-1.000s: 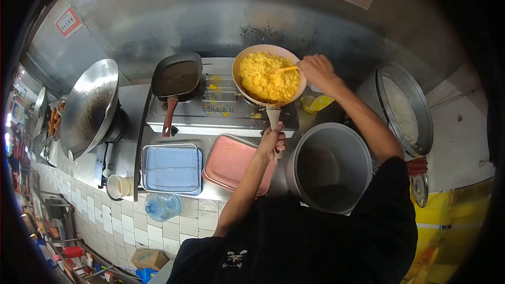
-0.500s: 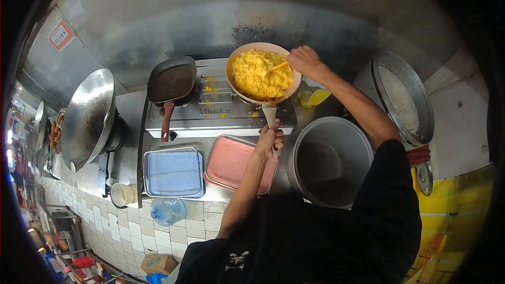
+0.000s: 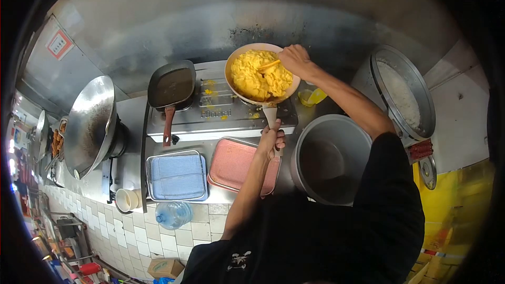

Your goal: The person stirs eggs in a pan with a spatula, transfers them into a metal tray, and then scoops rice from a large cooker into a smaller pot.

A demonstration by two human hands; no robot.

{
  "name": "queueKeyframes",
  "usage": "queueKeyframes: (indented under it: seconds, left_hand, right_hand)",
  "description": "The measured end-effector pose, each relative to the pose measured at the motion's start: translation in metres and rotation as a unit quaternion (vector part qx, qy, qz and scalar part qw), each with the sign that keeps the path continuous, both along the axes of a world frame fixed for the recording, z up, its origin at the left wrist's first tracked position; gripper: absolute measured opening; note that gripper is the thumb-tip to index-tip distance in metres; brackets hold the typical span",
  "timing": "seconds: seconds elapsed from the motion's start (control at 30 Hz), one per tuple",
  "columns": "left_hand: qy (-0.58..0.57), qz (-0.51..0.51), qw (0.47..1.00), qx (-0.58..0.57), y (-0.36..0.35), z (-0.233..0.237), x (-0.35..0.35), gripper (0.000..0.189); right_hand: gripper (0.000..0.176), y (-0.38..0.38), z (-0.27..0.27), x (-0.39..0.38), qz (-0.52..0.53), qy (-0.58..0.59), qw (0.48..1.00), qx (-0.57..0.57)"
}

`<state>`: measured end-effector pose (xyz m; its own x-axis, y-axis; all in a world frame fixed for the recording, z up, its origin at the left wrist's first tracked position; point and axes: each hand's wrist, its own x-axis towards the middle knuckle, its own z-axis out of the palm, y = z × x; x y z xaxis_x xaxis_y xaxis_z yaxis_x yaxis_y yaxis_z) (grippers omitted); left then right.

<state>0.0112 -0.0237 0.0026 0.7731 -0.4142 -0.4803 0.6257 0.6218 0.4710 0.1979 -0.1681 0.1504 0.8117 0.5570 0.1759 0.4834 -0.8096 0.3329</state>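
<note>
At the stove [image 3: 210, 121], left hand [image 3: 271, 138] grips the pan handle [image 3: 270, 114], right hand [image 3: 296, 59] a yellow utensil [image 3: 269, 65]. Gentle folding would serve best.

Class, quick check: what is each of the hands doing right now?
Left hand: closed, holding the long beige handle of the round, pale-rimmed pan.
Right hand: closed, holding a slim yellow utensil angled into lumpy yellow food.
</note>
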Motion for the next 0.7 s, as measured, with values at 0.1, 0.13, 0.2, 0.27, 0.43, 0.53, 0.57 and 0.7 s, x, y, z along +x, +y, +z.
queueKeyframes:
  seconds: [0.1,0.13,0.2,0.27,0.43,0.53,0.57,0.7]
  left_hand:
    - [-0.005,0.001,1.0,-0.01,0.0,-0.002,0.001,0.02]
    - [-0.008,-0.003,1.0,-0.015,0.0,-0.003,0.001,0.02]
    - [-0.004,-0.001,1.0,-0.02,0.001,-0.002,0.001,0.021]
    - [0.008,0.002,1.0,-0.005,0.0,0.008,-0.001,0.023]
    - [-0.003,0.011,1.0,-0.009,-0.001,0.0,0.0,0.023]
    - [-0.004,0.007,1.0,-0.004,-0.001,0.002,-0.004,0.023]
    - [-0.007,0.01,1.0,0.002,-0.001,0.005,-0.002,0.023]
    - [-0.004,0.002,1.0,-0.002,-0.001,0.004,-0.001,0.024]
  right_hand:
    - [0.019,0.016,0.061,-0.035,-0.013,0.066,0.998,-0.014]
    - [0.019,0.019,0.07,-0.045,-0.019,0.101,0.994,-0.025]
    - [0.02,0.028,0.062,-0.053,0.006,0.176,0.983,-0.045]
    - [0.021,0.028,0.04,-0.057,0.006,0.196,0.98,-0.029]
    - [0.02,0.016,-0.013,-0.024,-0.031,0.082,0.996,0.028]
    - [0.019,0.015,-0.006,-0.02,-0.037,0.013,0.999,0.025]
    - [0.019,0.018,0.003,-0.02,-0.051,0.017,0.998,0.02]
    - [0.017,0.041,0.052,-0.057,-0.006,0.084,0.996,0.032]
